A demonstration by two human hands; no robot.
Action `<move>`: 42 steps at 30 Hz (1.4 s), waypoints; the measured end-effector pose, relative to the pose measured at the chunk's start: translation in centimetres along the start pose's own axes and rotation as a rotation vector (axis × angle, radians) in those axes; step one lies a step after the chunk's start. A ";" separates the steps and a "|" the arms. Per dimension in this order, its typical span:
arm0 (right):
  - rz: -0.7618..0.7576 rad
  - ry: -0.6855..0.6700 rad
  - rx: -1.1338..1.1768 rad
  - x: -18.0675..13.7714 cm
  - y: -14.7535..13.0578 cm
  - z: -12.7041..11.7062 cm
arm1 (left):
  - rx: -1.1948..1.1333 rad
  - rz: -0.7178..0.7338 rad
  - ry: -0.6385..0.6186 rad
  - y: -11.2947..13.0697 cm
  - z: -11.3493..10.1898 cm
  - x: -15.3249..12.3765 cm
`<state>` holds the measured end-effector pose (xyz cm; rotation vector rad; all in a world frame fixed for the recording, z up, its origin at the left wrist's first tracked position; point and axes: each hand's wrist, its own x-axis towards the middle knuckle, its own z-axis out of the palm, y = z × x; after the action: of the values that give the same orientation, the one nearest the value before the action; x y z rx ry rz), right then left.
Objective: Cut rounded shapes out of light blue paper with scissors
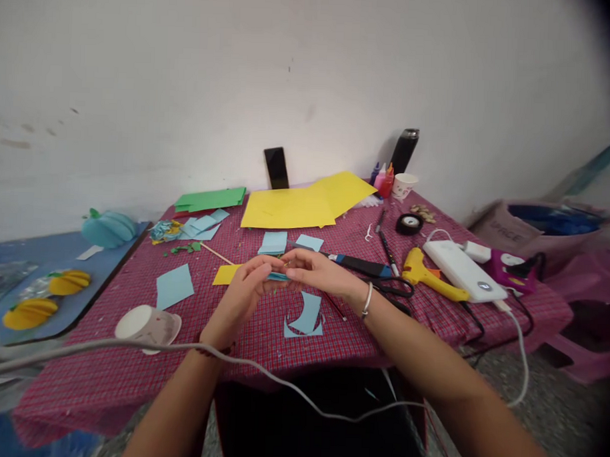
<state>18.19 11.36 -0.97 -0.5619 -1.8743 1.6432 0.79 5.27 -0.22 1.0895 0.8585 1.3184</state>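
Now: folding step, prob.
L hand (240, 291): you pinch blue paper piece (278, 276), one end.
R hand (317, 270): pinches other end.
Where: btwn fingertips, above tablecloth (261, 337).
Next: needs steady grip, edges aligned.

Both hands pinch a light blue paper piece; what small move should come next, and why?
Probably squeeze the blue paper piece flat along its edge: the left hand and right hand both pinch it, edge-on, above the tablecloth, while the scissors and glue gun lie untouched nearby.
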 end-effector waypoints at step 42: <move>0.020 0.059 0.038 0.1 1.4 0.0 | 0.067 -0.080 0.067 -2.1 -1.2 0.9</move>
<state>18.03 11.64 -2.37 -0.6082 -1.7969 1.6543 0.35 6.47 -2.48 1.0569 0.9924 1.2730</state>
